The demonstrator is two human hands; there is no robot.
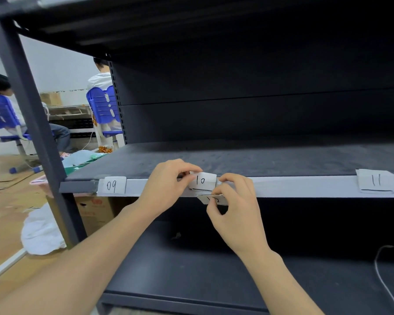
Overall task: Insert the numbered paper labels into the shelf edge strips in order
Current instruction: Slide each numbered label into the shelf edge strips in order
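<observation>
Left hand (166,185): grip closed on label 10 (201,181), thumb and forefinger pinching its top-left corner. Label 10 sits against the white edge strip (293,186) of the middle shelf (259,160), roughly upright, its top edge sticking up above the strip. Can't tell whether its bottom edge is seated in the channel.

Right hand (234,210): fingers curled, grip closed on a spare label (203,198) held just under the strip, directly below label 10. Its digits are partly covered. The fingertips are at label 10's right edge.

Label 09 (112,185) is in the strip at the left end. Label 11 (376,181) is in the strip far right, well apart from 10. Label 10 lies between them, nearer 09.

Lower shelf: white cable (380,269) at right. Floor at left: cardboard box (96,212), white bag (41,233).
</observation>
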